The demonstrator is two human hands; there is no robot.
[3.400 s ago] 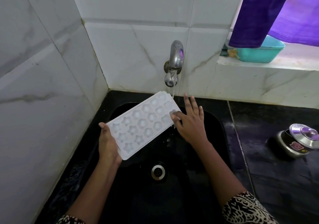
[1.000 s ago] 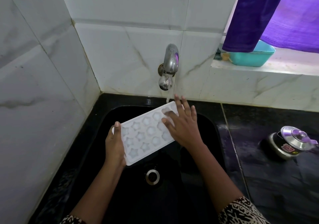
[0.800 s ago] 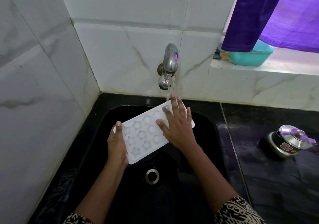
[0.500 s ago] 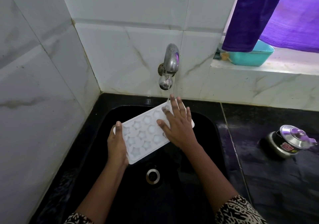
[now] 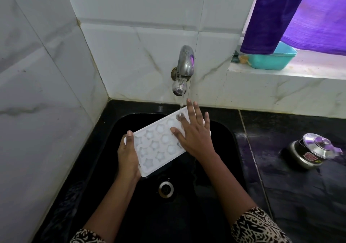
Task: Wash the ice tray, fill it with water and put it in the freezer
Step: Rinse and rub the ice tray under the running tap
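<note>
Water runs onto ice tray over sink; left hand grips its end, right hand lies flat, open.

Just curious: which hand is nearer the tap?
Right. The right hand lies flat on the ice tray's far end, just below the tap; the left hand grips the near end.

A home kitchen: black sink under a wall tap, steel lidded pot on the counter right of it.
</note>
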